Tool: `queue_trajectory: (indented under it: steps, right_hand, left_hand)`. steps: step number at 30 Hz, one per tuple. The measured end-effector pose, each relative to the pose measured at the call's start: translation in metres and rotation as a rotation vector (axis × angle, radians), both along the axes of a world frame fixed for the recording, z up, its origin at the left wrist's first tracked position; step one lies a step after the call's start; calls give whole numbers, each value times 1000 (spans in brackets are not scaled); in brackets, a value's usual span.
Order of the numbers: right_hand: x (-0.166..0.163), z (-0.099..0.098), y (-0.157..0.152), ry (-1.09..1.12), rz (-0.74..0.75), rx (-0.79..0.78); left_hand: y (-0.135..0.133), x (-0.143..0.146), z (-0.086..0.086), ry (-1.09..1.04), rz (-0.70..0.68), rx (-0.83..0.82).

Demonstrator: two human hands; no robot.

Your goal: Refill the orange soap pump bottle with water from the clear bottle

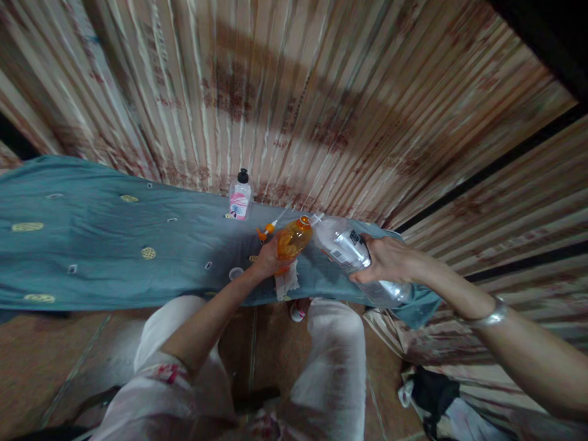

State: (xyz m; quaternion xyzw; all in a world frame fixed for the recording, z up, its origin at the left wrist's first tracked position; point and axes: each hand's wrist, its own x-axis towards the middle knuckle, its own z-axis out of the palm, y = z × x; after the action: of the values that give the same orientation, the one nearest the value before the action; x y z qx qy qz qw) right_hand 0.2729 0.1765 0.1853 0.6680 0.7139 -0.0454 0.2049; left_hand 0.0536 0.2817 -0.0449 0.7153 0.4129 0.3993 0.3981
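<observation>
My left hand is wrapped round an orange see-through bottle whose uncapped neck leans up and to the right. In my right hand is a large clear plastic bottle, tipped so that its neck comes close to the orange bottle's mouth. Whether the two necks touch, and whether liquid runs between them, I cannot tell. Just beyond my left hand an orange pump top with a thin tube lies on the cloth. Under the orange bottle lies a piece of white tissue.
A clear bottle with black cap and pink label stands near the curtain. A small clear round lid or cup sits by my left forearm. Teal cloth covers the narrow surface. Dark and light fabric lies on the floor at right.
</observation>
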Motion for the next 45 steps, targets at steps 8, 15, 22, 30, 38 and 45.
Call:
queue_trajectory:
  steps: [8, 15, 22, 30, 38, 45]
  right_hand:
    - [-4, 2, -1, -3, -22, -22]
    - [-1, -1, 0, 24, -6, 6]
    - [1, -2, -1, 22, -14, 11]
    - [0, -2, -2, 35, 2, 23]
    - [-2, -1, -2, 16, -6, -1]
    - [1, -2, -1, 28, -5, 9]
  left_hand:
    - [0, -1, -1, -4, -1, 27]
    - [0, -3, 0, -26, -23, 31]
    - [0, -1, 0, -39, -20, 43]
    - [0, -3, 1, -48, -30, 51]
    - [1, -2, 0, -55, -36, 59]
    - [1, -2, -1, -73, -42, 38]
